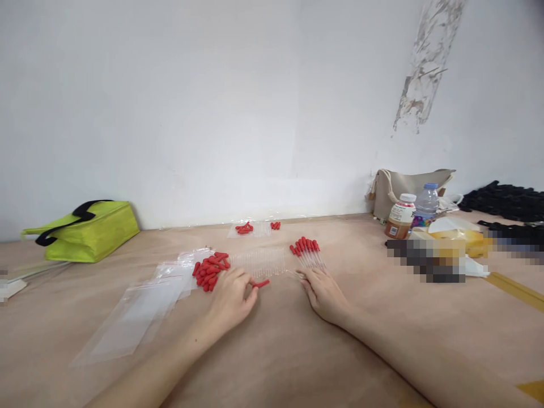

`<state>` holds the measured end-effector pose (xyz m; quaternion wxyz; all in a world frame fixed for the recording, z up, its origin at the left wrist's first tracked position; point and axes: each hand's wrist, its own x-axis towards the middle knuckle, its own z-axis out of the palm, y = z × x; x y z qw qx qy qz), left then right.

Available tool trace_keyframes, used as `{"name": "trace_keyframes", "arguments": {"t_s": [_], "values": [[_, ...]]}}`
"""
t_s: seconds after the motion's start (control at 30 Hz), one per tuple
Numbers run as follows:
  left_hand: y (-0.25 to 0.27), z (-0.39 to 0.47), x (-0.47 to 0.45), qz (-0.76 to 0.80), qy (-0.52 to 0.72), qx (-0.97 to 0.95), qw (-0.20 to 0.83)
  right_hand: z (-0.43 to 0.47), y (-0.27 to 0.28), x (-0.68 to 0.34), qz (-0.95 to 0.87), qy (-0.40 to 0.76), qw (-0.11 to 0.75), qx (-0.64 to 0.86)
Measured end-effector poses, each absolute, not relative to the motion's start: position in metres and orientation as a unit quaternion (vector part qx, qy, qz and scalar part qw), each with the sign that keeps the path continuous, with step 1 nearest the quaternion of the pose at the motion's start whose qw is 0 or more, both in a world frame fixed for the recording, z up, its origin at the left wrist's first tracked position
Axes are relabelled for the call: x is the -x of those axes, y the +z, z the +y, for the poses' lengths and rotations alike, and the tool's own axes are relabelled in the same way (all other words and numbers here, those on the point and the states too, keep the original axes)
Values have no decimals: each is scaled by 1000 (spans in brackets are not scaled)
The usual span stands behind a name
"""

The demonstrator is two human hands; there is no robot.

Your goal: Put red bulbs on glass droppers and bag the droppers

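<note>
A white wall point(212, 113), marked by a peeled strip at upper right, is being met by the back edge of a brown-covered desk point(272, 351). Near the middle of the desk, one red bulb point(263, 283) is being pinched by the left hand point(232, 294), its thumb and fingers being closed on one end. By the right hand point(323, 294), its fingers being drawn nearly together, a thin clear tube point(293, 274) is being held at the fingertips. A pile of red bulbs point(208, 275) is being partly hidden by the left hand. A row of clear tubes point(259, 262) is lying between the hands, nearer the back edge. Just beyond the right hand, red-capped tubes point(306, 248) are being fanned side by side, red ends toward the back edge. Clear plastic bags point(123, 317) are lying overlapped left of the pile. A lime-green bag point(96, 232) is standing toward the back left corner; two bottles point(400, 216) are standing before a beige bag point(382, 195) toward the back right.
</note>
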<state>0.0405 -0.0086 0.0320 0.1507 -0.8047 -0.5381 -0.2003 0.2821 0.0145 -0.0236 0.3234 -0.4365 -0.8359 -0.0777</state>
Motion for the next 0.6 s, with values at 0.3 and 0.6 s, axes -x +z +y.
{"name": "trace_keyframes", "arguments": {"t_s": [0.3, 0.6], "values": [[-7, -14, -55, -471, -285, 832, -61, 11, -26, -281, -851, 11, 358, 383], [-6, -8, -65, -454, -315, 827, -103, 8, -24, -280, -866, 90, 371, 323]]}}
